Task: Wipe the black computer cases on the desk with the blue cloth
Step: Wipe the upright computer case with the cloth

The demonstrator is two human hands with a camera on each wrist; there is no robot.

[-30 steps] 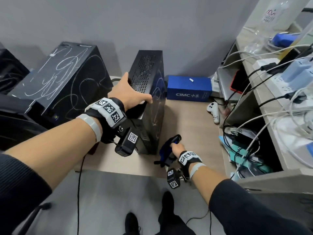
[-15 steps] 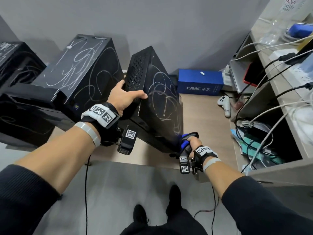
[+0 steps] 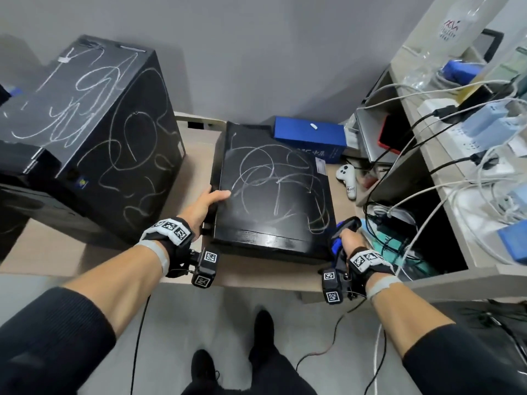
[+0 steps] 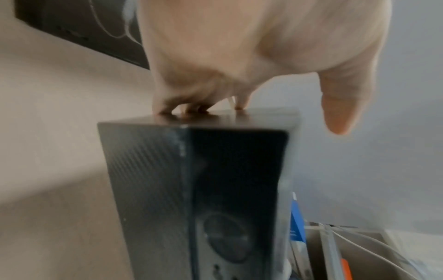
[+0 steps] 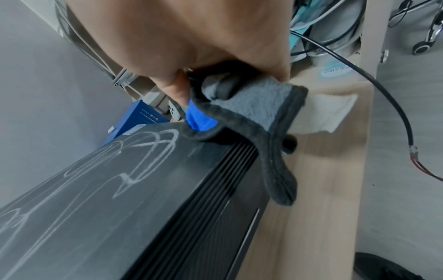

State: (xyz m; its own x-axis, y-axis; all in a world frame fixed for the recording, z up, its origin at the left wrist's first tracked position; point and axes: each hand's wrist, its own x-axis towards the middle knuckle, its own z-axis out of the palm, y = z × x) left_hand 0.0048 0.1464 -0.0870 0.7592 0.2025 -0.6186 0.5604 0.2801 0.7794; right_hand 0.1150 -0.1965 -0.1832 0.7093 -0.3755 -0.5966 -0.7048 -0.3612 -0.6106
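Note:
A small black computer case lies flat on the desk, with white scribbles across its upper face. My left hand grips its left edge, the thumb on top and the fingertips against the side of the case. My right hand holds the bunched blue and grey cloth at the case's front right corner. In the right wrist view the cloth hangs over the corner of the case. A larger scribbled black case stands upright at the left.
A blue box lies against the wall behind the small case. A white controller rests to its right. Shelves crowded with cables, chargers and power strips run along the right side. Another black case sits at the far left.
The small case has gone from upright to tilted to lying flat, scribbled side up, with my left hand on it throughout. My right hand stayed by its front right corner, still holding the cloth.

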